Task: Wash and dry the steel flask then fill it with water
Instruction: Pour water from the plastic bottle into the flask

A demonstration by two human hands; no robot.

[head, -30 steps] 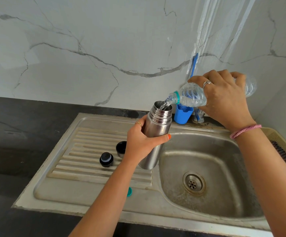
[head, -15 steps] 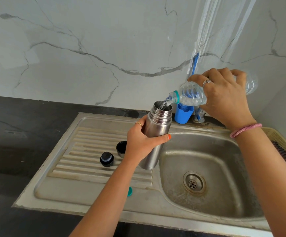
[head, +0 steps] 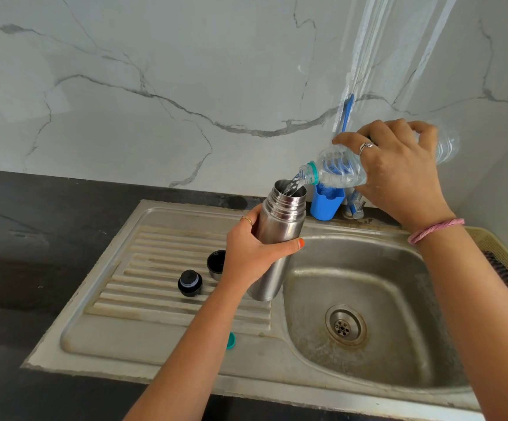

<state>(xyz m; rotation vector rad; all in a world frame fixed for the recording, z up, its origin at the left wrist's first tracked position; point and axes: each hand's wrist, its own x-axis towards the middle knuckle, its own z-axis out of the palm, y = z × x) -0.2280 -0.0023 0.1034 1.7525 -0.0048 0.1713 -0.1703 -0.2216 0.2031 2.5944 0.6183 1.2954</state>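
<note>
My left hand (head: 251, 253) grips the steel flask (head: 280, 226) around its middle, holding it upright and open over the ridge between drainboard and basin. My right hand (head: 398, 168) holds a clear plastic water bottle (head: 334, 173) tipped down to the left. Its mouth is just above the flask's rim and a thin stream of water runs into the flask. The flask's black stopper (head: 189, 283) and its steel cup lid (head: 216, 264), partly hidden by my left hand, rest on the drainboard.
The steel sink (head: 368, 344) has a drain at the basin's centre. A teal bottle cap (head: 231, 340) lies at the drainboard's front. A blue holder (head: 327, 205) with a blue brush stands at the back wall. A yellow basket (head: 501, 262) sits on the right.
The bottle's base has risen a little, so the bottle tilts more steeply. Water keeps running into the flask. The left hand and flask have stayed in place.
</note>
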